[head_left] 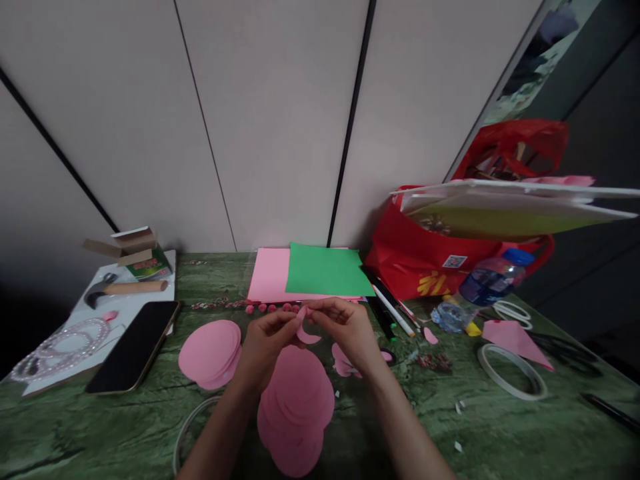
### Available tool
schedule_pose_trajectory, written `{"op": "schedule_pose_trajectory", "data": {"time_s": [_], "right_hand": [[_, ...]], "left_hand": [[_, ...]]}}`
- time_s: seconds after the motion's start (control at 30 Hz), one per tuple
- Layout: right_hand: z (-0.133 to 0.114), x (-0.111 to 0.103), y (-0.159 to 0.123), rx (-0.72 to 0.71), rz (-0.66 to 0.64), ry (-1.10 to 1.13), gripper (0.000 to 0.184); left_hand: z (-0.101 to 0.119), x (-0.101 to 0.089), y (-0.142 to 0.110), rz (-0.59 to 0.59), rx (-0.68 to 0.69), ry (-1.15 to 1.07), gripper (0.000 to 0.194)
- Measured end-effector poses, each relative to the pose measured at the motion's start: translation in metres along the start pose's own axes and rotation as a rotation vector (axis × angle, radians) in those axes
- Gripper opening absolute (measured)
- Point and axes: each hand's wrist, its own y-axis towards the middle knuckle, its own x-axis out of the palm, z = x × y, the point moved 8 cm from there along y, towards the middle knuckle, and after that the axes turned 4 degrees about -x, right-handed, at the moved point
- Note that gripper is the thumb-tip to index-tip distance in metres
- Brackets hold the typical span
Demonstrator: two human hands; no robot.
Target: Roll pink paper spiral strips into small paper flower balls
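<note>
Between both hands is a small pink paper piece (307, 338), curved, with a thin crescent-like end hanging down. My left hand (269, 341) is closed, pinching its left side with thumb and fingertips. My right hand (346, 328) pinches its upper end, fingertips almost meeting the left ones. Just below lies an overlapping pile of pink paper circles (296, 413). To the left of my left hand sits a second stack of pink circles (210, 350). Small pink cut pieces (342, 360) lie partly hidden behind my right wrist. A row of small pink balls (273, 308) runs behind the hands.
Green and pink sheets (330, 270) lie at the back. On the left are a phone (135, 347), a hammer (130, 287), bead strings (65, 350) and a small box (145, 257). On the right stand a red bag (415, 257), a bottle (493, 280), tape (513, 373) and black scissors (567, 350).
</note>
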Motion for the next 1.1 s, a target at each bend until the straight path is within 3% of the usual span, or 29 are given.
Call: {"op": "schedule_pose_trajectory", "data": {"time_s": [0.47, 0.73, 1.1], "right_hand": [[-0.0001, 0.0017, -0.0016, 0.027, -0.018, 0.003, 0.016], [-0.0005, 0.0038, -0.0008, -0.012, -0.048, 0.000, 0.014], [0.0038, 0.0074, -0.0026, 0.046, -0.063, -0.030, 0.024]], "left_hand": [[0.0049, 0.0045, -0.0035, -0.029, 0.015, 0.101, 0.013], [-0.0009, -0.0022, 0.0008, 0.014, 0.021, 0.065, 0.015], [0.0022, -0.0017, -0.0016, 0.034, -0.008, 0.059, 0.018]]}}
